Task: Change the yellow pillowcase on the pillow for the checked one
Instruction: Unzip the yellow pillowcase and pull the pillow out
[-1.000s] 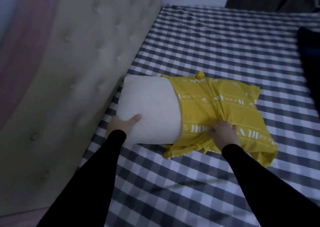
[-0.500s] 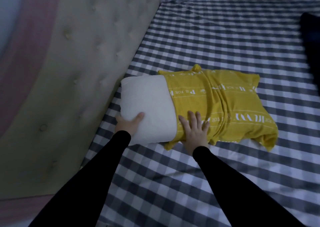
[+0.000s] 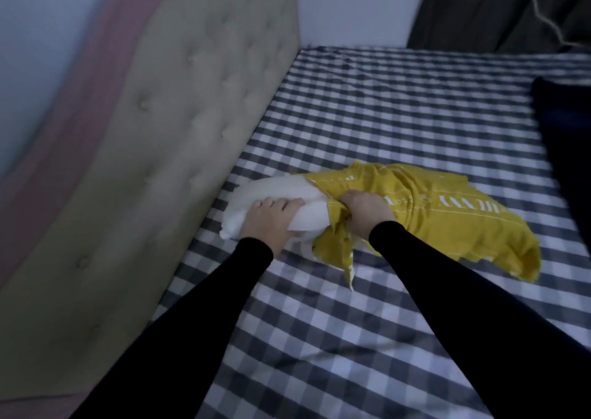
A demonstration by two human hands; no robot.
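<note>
The white pillow (image 3: 275,188) lies on the checked bed, its left part bare and squeezed. My left hand (image 3: 271,219) grips this bare end, fingers curled over its top. The yellow pillowcase (image 3: 447,227) with white lettering covers the pillow's right part and trails off to the right. My right hand (image 3: 364,212) grips the bunched open edge of the pillowcase, right beside my left hand. No separate checked pillowcase shows in the head view.
A padded beige headboard (image 3: 179,150) runs along the left of the bed. The grey-and-white checked sheet (image 3: 383,111) covers the mattress. A dark cloth (image 3: 566,131) lies at the right edge. Dark curtains (image 3: 499,9) hang behind the bed.
My right hand went from lying flat on the pillowcase to gripping its bunched edge. My left hand shifted on top of the pillow and squeezes it. The pillow now looks flatter.
</note>
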